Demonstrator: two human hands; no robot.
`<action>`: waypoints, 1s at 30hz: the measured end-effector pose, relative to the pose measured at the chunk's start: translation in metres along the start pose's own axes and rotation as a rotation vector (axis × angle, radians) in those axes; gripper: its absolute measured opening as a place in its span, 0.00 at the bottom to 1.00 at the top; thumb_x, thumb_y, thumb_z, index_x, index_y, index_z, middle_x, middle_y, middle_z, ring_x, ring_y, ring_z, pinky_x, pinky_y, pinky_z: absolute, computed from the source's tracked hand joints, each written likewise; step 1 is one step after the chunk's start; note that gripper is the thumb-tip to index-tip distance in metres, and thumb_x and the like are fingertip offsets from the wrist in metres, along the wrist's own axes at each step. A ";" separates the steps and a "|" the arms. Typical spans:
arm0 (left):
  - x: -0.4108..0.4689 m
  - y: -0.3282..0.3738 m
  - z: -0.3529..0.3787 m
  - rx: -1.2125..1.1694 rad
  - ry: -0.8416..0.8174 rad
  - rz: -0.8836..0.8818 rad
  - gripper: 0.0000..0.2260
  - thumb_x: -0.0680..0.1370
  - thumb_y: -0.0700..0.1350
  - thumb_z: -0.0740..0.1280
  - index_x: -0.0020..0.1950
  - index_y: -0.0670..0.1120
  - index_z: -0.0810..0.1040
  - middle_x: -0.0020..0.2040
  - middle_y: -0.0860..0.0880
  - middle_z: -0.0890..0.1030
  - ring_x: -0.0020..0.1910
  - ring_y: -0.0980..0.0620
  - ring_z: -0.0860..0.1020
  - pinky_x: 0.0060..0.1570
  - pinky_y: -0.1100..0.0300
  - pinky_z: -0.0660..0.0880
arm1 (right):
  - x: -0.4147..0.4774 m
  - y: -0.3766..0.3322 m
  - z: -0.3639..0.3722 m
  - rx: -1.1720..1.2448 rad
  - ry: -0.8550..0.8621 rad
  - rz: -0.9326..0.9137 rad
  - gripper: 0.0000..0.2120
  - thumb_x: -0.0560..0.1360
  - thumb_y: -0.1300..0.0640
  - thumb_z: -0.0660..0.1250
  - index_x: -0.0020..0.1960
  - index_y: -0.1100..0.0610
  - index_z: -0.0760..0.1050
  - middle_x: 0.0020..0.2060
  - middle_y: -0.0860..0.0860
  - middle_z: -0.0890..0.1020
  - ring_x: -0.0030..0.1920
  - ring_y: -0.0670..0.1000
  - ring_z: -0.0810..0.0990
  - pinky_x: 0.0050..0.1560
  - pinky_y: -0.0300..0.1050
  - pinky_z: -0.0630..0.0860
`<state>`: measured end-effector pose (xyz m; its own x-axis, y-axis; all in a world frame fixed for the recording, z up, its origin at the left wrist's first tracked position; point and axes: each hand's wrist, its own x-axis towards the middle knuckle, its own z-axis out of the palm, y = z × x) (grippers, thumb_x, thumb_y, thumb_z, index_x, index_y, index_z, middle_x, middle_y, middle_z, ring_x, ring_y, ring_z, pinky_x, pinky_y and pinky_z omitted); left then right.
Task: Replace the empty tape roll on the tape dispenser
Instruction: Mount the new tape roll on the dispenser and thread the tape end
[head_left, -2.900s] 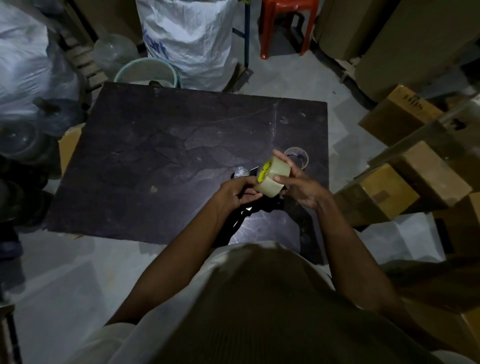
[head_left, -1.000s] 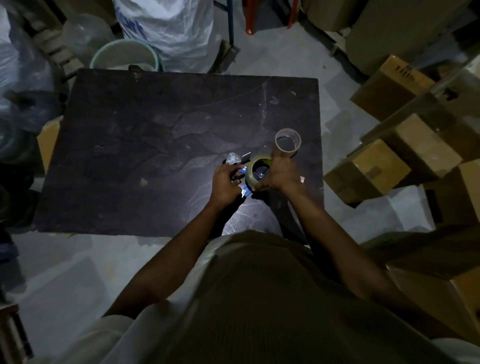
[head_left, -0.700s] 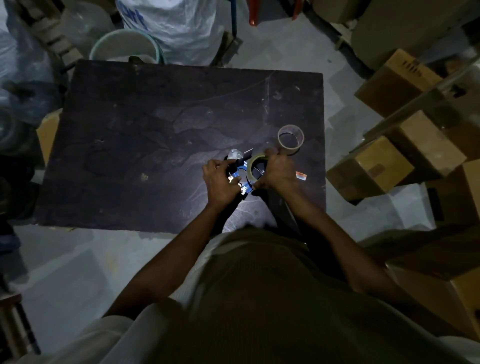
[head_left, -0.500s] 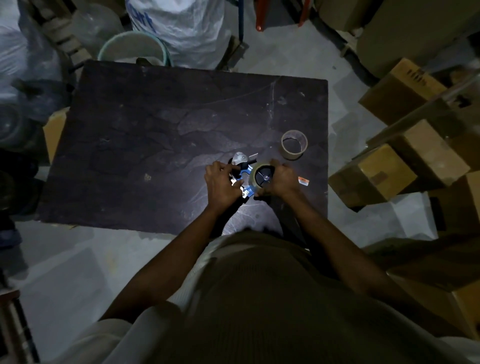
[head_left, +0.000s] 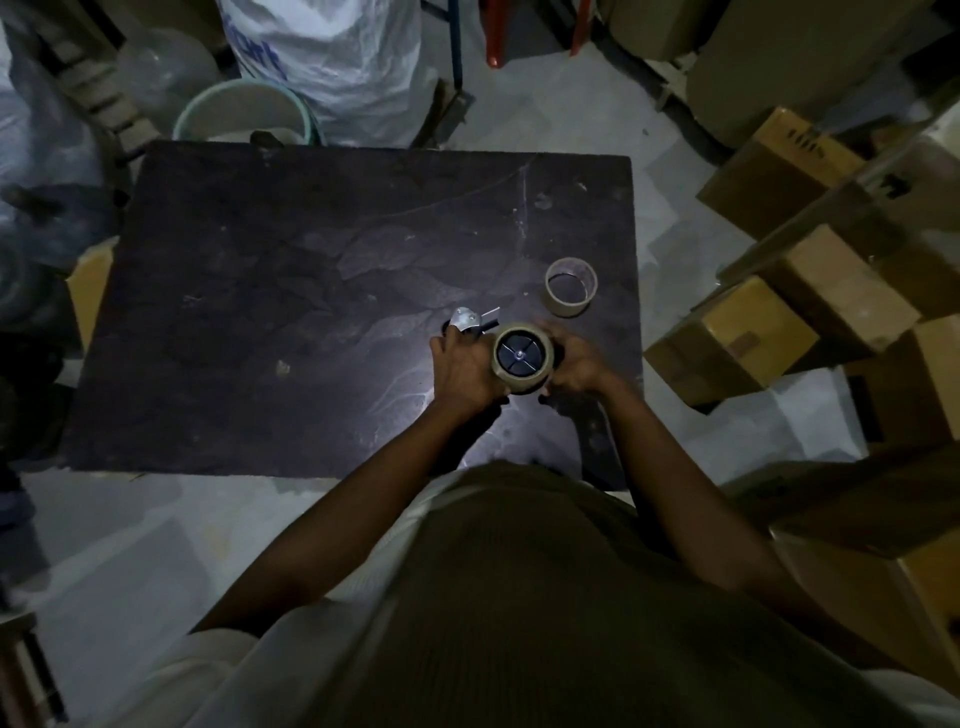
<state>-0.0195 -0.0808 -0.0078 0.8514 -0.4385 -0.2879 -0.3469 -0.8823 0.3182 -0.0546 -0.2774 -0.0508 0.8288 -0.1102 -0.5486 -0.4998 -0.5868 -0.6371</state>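
Note:
The new tan tape roll (head_left: 521, 379) sits around the dispenser's black spoked hub (head_left: 519, 355), its open face turned up toward me. My left hand (head_left: 460, 366) grips the tape dispenser (head_left: 470, 323) from the left, only its metal front end showing past my fingers. My right hand (head_left: 576, 361) is closed on the roll's right side. The empty tape roll (head_left: 570, 287), a bare cardboard core, stands on the dark table (head_left: 291, 312) just beyond my right hand.
Cardboard boxes (head_left: 737, 338) are stacked close to the table's right edge. A pale bucket (head_left: 244, 111) and a white sack (head_left: 332, 57) stand behind the far edge. Dark bags crowd the left side. Red stool legs (head_left: 493, 31) stand on the floor further back.
The roll went from being held in the air to sitting on the dispenser's hub. In the last half second both hands closed tighter around it, hiding the blue dispenser body.

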 end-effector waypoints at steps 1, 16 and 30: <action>0.001 -0.001 0.002 0.000 -0.012 0.003 0.35 0.60 0.62 0.77 0.65 0.54 0.77 0.63 0.48 0.80 0.66 0.40 0.68 0.59 0.48 0.64 | 0.000 0.002 0.000 0.008 0.012 0.040 0.47 0.64 0.66 0.79 0.79 0.54 0.64 0.73 0.55 0.74 0.71 0.55 0.74 0.72 0.48 0.70; 0.003 -0.003 0.000 -0.075 0.051 0.008 0.31 0.61 0.70 0.64 0.61 0.58 0.78 0.60 0.51 0.79 0.65 0.43 0.70 0.56 0.48 0.63 | -0.012 -0.006 0.014 0.253 0.129 0.250 0.12 0.67 0.56 0.79 0.46 0.55 0.78 0.48 0.58 0.85 0.46 0.58 0.84 0.53 0.61 0.82; 0.026 -0.017 0.008 -0.091 0.026 -0.127 0.10 0.73 0.49 0.69 0.52 0.51 0.85 0.53 0.45 0.82 0.51 0.42 0.82 0.45 0.56 0.74 | -0.017 -0.044 0.025 -0.177 0.169 -0.073 0.45 0.58 0.48 0.83 0.71 0.51 0.68 0.64 0.57 0.73 0.61 0.61 0.76 0.62 0.50 0.76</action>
<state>0.0053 -0.0790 -0.0283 0.8964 -0.3185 -0.3083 -0.1992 -0.9108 0.3617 -0.0535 -0.2295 -0.0269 0.8987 -0.1867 -0.3969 -0.3979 -0.7279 -0.5584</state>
